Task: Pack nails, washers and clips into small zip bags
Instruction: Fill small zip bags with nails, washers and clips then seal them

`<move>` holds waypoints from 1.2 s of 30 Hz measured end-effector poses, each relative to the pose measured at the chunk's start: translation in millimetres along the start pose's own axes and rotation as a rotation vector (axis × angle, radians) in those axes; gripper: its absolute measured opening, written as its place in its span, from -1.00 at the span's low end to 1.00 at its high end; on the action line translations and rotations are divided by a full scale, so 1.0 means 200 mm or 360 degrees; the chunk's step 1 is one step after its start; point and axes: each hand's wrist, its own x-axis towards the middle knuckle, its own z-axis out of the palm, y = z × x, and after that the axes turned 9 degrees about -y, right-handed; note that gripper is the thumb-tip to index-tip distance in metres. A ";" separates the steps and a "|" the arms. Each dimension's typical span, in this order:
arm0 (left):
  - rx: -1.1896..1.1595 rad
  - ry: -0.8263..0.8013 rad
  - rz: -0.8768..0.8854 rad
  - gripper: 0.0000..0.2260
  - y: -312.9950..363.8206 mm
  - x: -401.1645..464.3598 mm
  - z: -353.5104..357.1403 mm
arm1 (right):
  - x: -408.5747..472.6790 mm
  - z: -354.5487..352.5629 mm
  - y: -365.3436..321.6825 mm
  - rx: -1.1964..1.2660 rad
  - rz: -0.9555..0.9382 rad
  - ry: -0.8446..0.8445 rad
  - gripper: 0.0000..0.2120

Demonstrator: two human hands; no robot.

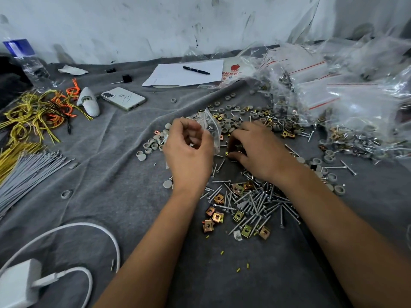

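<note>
on the grey cloth [111, 165], i work amid scattered hardware
my left hand [189, 152] pinches a small zip bag [211, 123] upright over the grey washers [151, 144]; my right hand [258, 150] curls its fingers on a yellow clip [227, 153], nails [255, 203] piled near my wrists

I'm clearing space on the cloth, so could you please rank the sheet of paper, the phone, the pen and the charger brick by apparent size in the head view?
1. Sheet of paper
2. Charger brick, though nearness to the camera inflates it
3. Phone
4. Pen
</note>
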 end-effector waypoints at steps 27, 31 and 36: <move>0.0238 -0.0307 0.0073 -0.79 -0.05 0.00 0.02 | -0.02 -0.01 -0.02 0.0759 -0.0225 0.0413 -0.83; 0.0167 -0.0257 0.0063 -0.80 -0.03 -0.01 0.01 | -0.01 -0.02 0.00 0.0761 -0.0249 0.0548 -0.87; 0.0038 -0.0115 0.0000 -0.80 -0.01 -0.02 0.01 | -0.01 -0.04 0.06 0.0668 -0.0066 0.0642 -0.89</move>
